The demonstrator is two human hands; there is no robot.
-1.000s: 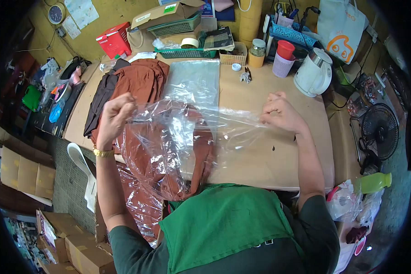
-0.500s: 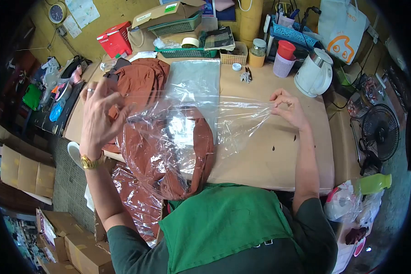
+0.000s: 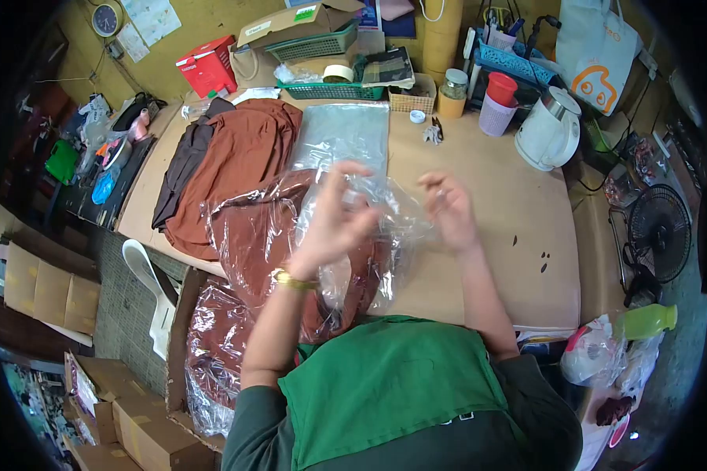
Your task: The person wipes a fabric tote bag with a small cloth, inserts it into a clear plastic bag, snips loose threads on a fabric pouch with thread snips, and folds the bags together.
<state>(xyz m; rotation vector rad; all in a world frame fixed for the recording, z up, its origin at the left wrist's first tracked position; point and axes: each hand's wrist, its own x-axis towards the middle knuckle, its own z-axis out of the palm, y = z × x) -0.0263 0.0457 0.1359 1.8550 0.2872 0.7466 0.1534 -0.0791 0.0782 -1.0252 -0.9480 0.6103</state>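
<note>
Both hands have come closer together since the earlier frame, the bare left hand [image 3: 338, 224] swinging inward from the far left; the clear plastic bag [image 3: 404, 224], pulled taut between them before, now lies slack and crumpled. Motion blurs the left hand, its fingers loosely parted above the bag, a gold-coloured wristwatch [image 3: 294, 280] at its wrist; whether it touches the plastic, I cannot tell. The bare right hand [image 3: 450, 208] is partly open, fingers bent, just beside the bag's right side; whether it has hold of the film is also unclear.

The bag sits at the near side of the tan-covered table [image 3: 487, 282], close to the person's green cloth apron [image 3: 393, 361], with a rust-brown fabric garment [image 3: 251, 235] inside it; flat, clear plastic sheets [image 3: 346, 129] lie beyond; a pile of rust-brown cloth [image 3: 239, 157] rests to the left, dark grey cloth [image 3: 182, 169] along its outer side. Below the table's near left edge, an open cardboard box [image 3: 179, 337] holds shiny plastic-wrapped brown cloth [image 3: 216, 337]; a white electric kettle [image 3: 543, 137] stands at the far right.
</note>
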